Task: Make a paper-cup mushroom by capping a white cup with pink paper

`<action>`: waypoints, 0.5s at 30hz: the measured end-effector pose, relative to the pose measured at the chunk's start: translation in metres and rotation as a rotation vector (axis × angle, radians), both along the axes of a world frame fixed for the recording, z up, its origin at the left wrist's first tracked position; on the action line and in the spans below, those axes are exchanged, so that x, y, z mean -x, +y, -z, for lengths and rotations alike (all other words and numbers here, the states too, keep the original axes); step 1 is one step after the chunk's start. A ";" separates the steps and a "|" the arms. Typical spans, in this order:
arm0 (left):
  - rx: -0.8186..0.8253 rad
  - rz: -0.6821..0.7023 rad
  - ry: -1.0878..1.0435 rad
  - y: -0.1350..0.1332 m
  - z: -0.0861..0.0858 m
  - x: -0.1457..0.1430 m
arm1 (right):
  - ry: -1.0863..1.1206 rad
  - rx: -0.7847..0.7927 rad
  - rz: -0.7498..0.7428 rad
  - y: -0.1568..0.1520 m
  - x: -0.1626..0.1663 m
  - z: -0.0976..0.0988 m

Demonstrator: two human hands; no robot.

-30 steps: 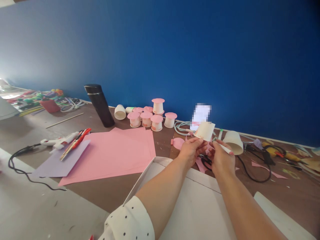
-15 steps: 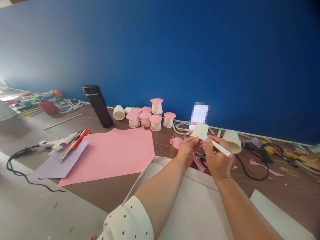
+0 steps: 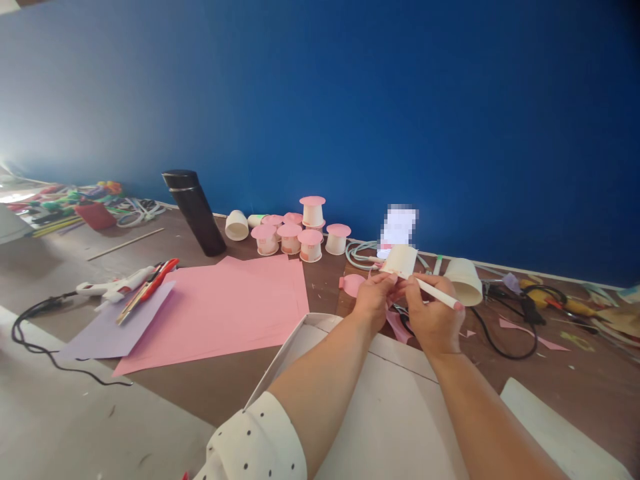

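Cup [image 3: 401,258] in L grip [image 3: 374,299], pen [image 3: 441,294] in R [image 3: 436,325]

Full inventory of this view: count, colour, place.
Held cup: 1, white, right of centre
Marker: 1, white-pink, at held cup
Wall: 1, blue, behind
Table: 1, brown, below
Pink-topped cups: 7+, white, near wall
Plain cups: 2+, white, both sides
Flask: 1, black, left
Pink sheets: several, pink, mid-table
Lilac sheet: 1, lilac, left
Cutter: 1, red, on lilac sheet
Glue gun: 1, white, by cutter
Blurred panel: 1, whitish, by wall
Board: 1, white, front
Cables, clutter: many, mixed, both ends
Dotted sleeve: 1, white, front
Left hand: 1, bare, on held cup
Right hand: 1, bare, on marker
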State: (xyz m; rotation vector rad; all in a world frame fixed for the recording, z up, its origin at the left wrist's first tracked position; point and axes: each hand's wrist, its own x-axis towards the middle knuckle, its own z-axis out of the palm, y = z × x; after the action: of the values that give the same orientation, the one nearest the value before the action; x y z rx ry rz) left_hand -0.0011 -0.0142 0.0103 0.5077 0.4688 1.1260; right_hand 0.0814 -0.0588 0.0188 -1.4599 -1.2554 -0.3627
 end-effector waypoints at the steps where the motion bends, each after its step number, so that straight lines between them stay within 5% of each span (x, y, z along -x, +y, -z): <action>1: -0.001 -0.001 -0.003 0.000 0.000 0.000 | -0.007 -0.003 0.002 0.000 0.000 0.000; 15: 0.002 0.009 0.005 0.003 0.004 0.000 | -0.049 0.010 -0.002 0.001 -0.002 0.001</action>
State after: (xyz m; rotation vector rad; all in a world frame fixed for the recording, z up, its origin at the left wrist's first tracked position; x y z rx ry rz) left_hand -0.0009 -0.0117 0.0064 0.5109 0.4715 1.1154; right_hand 0.0831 -0.0578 0.0173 -1.4664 -1.2992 -0.3935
